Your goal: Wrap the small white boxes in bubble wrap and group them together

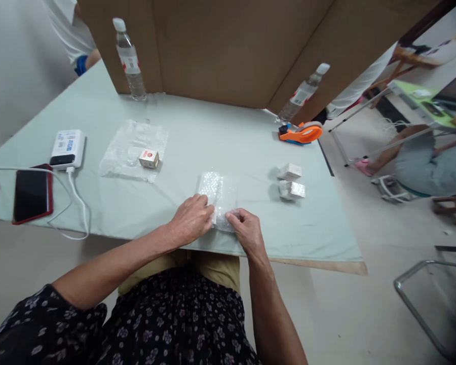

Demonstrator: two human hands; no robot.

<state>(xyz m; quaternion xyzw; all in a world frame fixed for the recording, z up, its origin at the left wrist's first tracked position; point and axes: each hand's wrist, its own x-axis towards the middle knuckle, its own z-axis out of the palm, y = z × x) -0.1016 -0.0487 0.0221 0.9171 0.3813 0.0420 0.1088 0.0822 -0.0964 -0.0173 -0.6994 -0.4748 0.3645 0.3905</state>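
Bubble wrap (225, 192) lies at the centre of the frame, near the front edge of the table (197, 133), between the two hands. The left hand (193, 219) is curled, its fingers bunched and apparently pinching the wrap's lower left edge. The right hand (247, 230) pinches the lower right corner between thumb and forefinger. Whether a box sits inside the wrap cannot be told.

Step in hand, as judged: folding or straightening the wrap. The next move calls for keeping both edges under control, so that the film neither slips nor springs open.

Count: one piece of wrap at the hands; one flat plastic sheet (116, 152) left of centre, bearing one small box (149, 158); two wrapped boxes (292, 190) right of centre, one behind the other; one orange tape dispenser (302, 134) at upper right; two bottles (132, 66), one upper left, one upper right; one power bank (67, 147) and one phone (33, 195) at left.
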